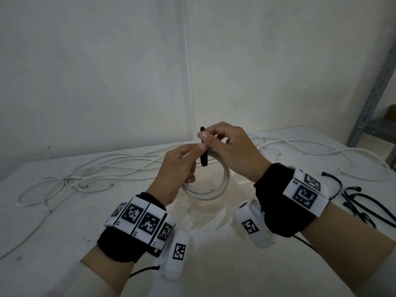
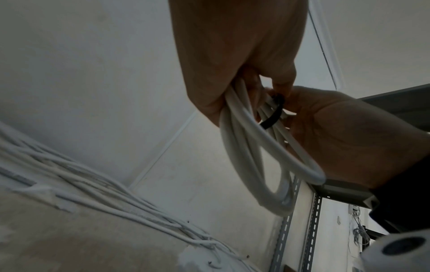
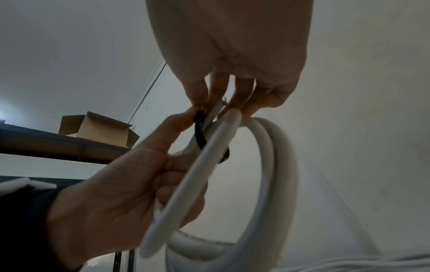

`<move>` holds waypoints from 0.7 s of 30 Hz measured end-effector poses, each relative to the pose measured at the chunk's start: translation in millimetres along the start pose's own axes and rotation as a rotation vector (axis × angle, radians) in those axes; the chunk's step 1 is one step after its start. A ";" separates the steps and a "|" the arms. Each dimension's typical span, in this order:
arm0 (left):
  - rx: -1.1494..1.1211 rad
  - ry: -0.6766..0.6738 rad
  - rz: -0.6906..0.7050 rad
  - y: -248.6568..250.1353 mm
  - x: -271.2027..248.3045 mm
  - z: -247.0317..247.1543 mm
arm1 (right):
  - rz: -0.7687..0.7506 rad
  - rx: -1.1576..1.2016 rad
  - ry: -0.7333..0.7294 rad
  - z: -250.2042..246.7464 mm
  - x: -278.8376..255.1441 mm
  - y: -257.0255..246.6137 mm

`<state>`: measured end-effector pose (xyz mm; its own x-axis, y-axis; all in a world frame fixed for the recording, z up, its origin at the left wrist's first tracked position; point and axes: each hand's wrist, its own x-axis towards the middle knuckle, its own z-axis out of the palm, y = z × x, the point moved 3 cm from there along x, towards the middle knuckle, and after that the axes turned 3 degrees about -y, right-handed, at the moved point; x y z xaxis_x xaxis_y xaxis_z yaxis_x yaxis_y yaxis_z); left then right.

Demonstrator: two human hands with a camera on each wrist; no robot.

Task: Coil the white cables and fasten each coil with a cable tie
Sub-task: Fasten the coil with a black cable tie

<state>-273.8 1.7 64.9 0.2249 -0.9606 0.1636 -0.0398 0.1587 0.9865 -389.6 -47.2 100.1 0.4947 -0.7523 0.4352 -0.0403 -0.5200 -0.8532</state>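
A small coil of white cable (image 1: 214, 192) hangs above the white table (image 1: 64, 232) in front of me. My left hand (image 1: 188, 161) grips the coil's left side, fingers curled through it and thumb up against a black cable tie (image 1: 203, 155). The tie runs upright across the coil's top. My right hand (image 1: 214, 138) pinches the tie's upper part between thumb and fingers. In the left wrist view the tie (image 2: 273, 114) crosses the coil's strands (image 2: 251, 156). In the right wrist view the tie (image 3: 200, 136) loops round the coil (image 3: 279, 165) by the left hand (image 3: 128, 184).
Loose white cables (image 1: 102, 168) sprawl over the table's far left and far right (image 1: 321, 151). Several spare black cable ties (image 1: 364, 202) lie at the right beside my wrist. A grey metal shelf upright (image 1: 372, 93) stands at the right, a cardboard box (image 3: 97, 128) on a shelf.
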 end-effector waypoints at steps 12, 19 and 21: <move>0.055 -0.047 0.025 1.7 -9.0 12.3 | -0.121 -0.117 0.217 -19.7 13.0 -13.3; 0.024 -0.005 0.035 4.6 -3.0 5.9 | -0.017 0.008 -0.031 -8.1 4.2 -9.7; 0.020 -0.009 0.035 5.4 -3.2 7.9 | -0.021 -0.018 -0.011 -6.7 1.4 -7.4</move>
<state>-282.4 3.8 69.7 0.2138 -0.9566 0.1981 -0.0674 0.1878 0.9799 -394.4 -47.1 109.0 0.5052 -0.7367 0.4496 -0.0454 -0.5429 -0.8386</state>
